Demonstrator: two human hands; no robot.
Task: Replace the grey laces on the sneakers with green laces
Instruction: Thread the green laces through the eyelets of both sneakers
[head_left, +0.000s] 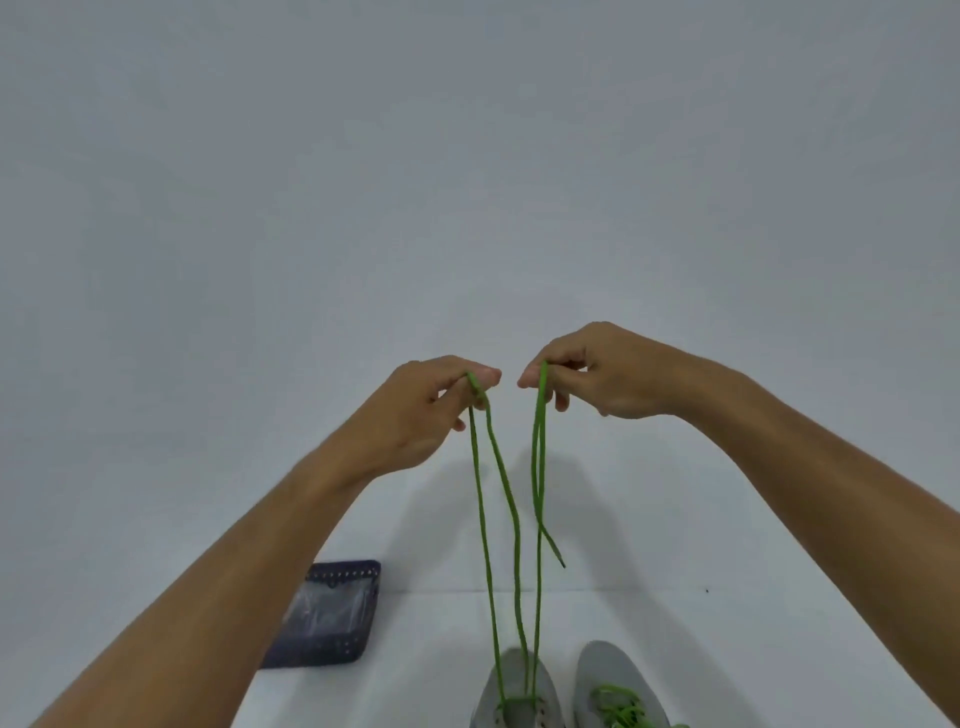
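Observation:
Two grey sneakers stand side by side at the bottom edge. The left sneaker (519, 696) has a green lace (485, 545) running up out of its lowest eyelets. My left hand (421, 410) pinches one end of that lace high above the shoe. My right hand (602, 374) pinches the other end, whose tip hangs loose beside it. The two hands are raised level, close together, fingertips almost touching. The right sneaker (613, 680) carries green lacing (621, 706) across its front.
A dark blue perforated tray (337, 577) with clear plastic inside lies on the white table, left of the shoes, partly under my left forearm. A white wall rises just behind the table's back edge.

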